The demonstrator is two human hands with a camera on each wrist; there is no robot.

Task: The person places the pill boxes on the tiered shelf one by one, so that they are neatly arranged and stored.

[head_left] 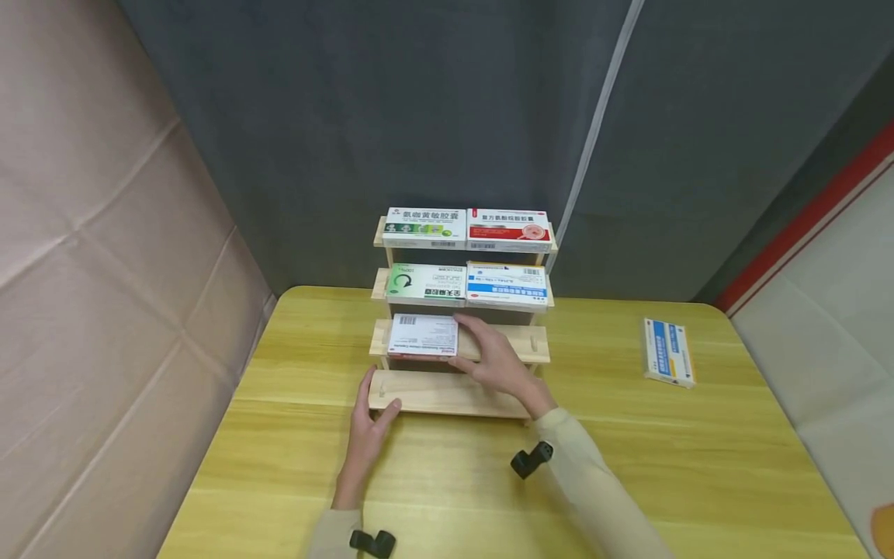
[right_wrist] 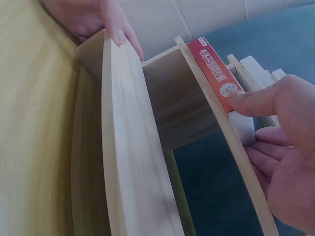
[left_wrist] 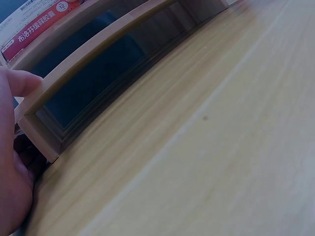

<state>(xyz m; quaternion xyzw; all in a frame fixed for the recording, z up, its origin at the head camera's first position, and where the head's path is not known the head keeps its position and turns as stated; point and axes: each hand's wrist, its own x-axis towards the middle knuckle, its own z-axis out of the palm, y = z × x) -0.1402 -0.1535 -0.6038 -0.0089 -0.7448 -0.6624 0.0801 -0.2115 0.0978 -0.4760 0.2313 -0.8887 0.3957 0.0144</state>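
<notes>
A white medicine box with a red front side (head_left: 422, 335) lies on the left half of the third step down of a wooden tiered rack (head_left: 454, 392). My right hand (head_left: 494, 363) holds this box at its right end. In the right wrist view the thumb presses the box's red side (right_wrist: 210, 69), while the other fingers reach behind. My left hand (head_left: 366, 431) grips the left end of the rack's lowest step, its thumb on the front edge. The left wrist view shows that thumb (left_wrist: 24, 82) against the wood, with the other fingers partly hidden behind the end.
Two boxes, one green and white (head_left: 424, 227) and one red and white (head_left: 507, 227), fill the top step. Below them sit a green box (head_left: 426, 282) and a blue-and-white box (head_left: 507, 284). Another blue-and-white box (head_left: 668, 352) lies on the table (head_left: 601, 466) at right.
</notes>
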